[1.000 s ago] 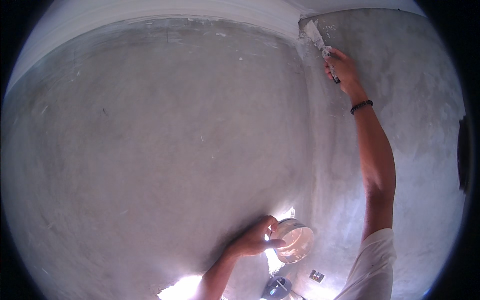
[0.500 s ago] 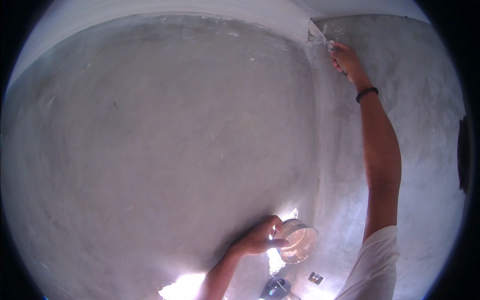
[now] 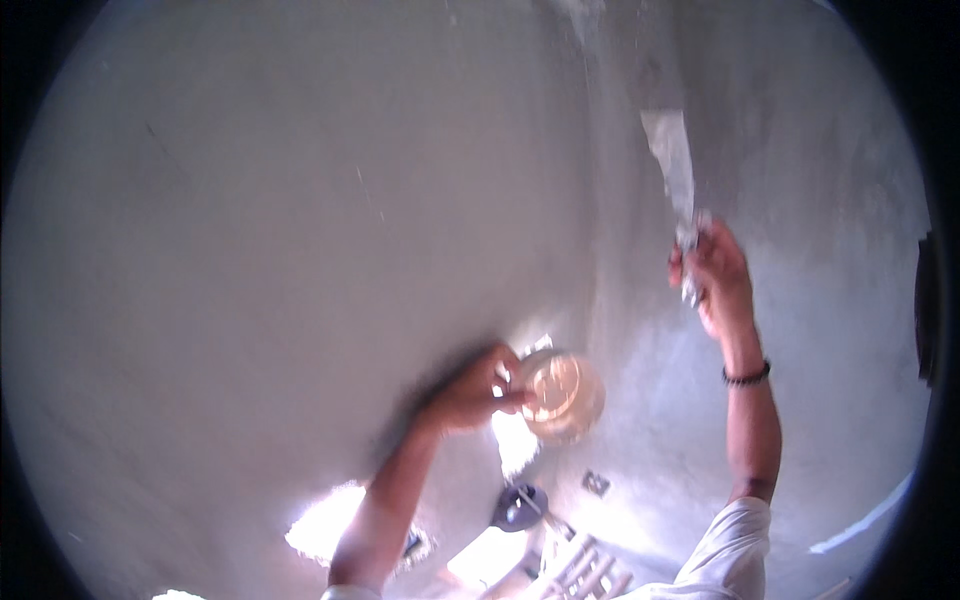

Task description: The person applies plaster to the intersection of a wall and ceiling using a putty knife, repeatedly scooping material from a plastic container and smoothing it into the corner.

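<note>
My right hand (image 3: 718, 275) grips the handle of a putty knife (image 3: 670, 155), its pale, smeared blade pointing up beside the inner corner of the walls. The blade looks apart from the wall, though the picture is slightly blurred. Lower down, my left hand (image 3: 470, 395) pinches the rim of a round, translucent plastic tub (image 3: 565, 400), thumb over the edge and fingers outside. Pale compound is smeared inside the tub, whose mouth is tilted toward me. A dark beaded bracelet (image 3: 747, 375) circles my right wrist.
Grey plastered walls (image 3: 250, 250) meet in a vertical corner. Bright openings (image 3: 325, 520) break the lower wall. Below are a dark round container (image 3: 520, 507), a small wall box (image 3: 596, 483) and a slatted wooden piece (image 3: 585, 575). A dark object (image 3: 927, 310) stands at the right edge.
My right hand has brought the putty knife down from the top of the corner. The view has tilted downward, showing more of the floor area. The tub remains in my left hand.
</note>
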{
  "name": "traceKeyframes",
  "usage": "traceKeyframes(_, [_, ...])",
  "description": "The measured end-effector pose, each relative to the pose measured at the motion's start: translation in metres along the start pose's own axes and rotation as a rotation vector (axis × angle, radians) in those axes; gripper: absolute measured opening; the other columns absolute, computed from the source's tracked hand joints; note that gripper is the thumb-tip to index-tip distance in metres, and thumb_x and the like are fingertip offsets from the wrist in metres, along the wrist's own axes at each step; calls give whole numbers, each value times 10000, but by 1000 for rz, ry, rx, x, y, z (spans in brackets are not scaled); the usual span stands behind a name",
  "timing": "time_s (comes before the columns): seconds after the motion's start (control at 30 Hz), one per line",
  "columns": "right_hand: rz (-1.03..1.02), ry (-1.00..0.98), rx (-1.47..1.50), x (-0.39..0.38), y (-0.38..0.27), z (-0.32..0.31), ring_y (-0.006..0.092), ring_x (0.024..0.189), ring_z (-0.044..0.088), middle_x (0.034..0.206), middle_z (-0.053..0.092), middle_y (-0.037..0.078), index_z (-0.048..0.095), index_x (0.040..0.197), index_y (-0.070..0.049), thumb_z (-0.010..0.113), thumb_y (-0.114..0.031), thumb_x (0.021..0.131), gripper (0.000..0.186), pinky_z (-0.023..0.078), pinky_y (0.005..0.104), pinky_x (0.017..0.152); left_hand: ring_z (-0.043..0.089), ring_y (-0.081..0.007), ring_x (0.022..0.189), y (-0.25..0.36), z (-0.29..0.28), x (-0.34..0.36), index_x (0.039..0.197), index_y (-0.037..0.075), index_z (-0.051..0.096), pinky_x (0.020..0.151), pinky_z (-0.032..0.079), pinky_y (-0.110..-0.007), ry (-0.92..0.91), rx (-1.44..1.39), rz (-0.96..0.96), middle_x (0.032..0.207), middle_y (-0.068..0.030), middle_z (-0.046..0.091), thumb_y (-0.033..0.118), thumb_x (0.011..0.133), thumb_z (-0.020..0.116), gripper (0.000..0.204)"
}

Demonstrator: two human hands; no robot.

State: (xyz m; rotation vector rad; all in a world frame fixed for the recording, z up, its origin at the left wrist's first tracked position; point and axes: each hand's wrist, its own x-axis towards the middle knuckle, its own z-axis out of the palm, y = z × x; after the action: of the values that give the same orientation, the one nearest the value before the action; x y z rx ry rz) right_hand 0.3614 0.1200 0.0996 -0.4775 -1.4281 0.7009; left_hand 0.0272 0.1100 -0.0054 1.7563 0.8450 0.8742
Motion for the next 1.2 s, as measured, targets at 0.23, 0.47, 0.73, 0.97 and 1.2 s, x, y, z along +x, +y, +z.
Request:
traceKeyframes(0.23, [-126, -57, -606, -229, 72, 4, 171, 739, 551, 944, 567, 122, 575, 1166, 45, 607, -22, 887, 289, 452, 278, 602, 619, -243, 937, 6, 7, -8, 1123, -32, 419, 705, 604, -368, 8, -127, -12, 1041, -198, 554, 208, 843, 739, 489])
traceKeyframes(0.47, [-297, -145, -970, -266, 64, 9, 240, 701, 578, 927, 549, 151, 612, 1238, -70, 608, 116, 806, 471, 478, 320, 580, 611, -258, 957, 16, 9, -6, 1121, -33, 416, 743, 620, -403, -20, -84, -3, 1026, -200, 550, 213, 857, 713, 467])
traceKeyframes(0.73, [-253, -48, -908, -261, 59, 41, 200, 695, 575, 901, 547, 129, 606, 1233, -56, 607, 63, 847, 404, 471, 303, 566, 611, -176, 924, 14, 6, -8, 1066, 41, 436, 742, 584, -356, -41, -30, 10, 1055, -112, 543, 211, 828, 728, 413])
traceKeyframes(0.97, [364, 106, 131, -259, 49, 51, 85, 668, 507, 879, 545, 39, 545, 1260, 19, 615, -49, 917, 357, 434, 237, 565, 616, -190, 905, 15, 8, -5, 1055, 34, 454, 705, 587, -343, -42, 76, -14, 1001, -125, 580, 211, 818, 735, 408])
traceKeyframes(1.2, [223, 146, -25, -261, 59, 57, 83, 644, 523, 817, 576, 45, 567, 1230, 11, 613, -23, 913, 322, 453, 241, 551, 606, -198, 938, 18, 10, -3, 1062, 40, 451, 718, 596, -371, -44, 46, -21, 1007, -122, 573, 212, 824, 733, 407])
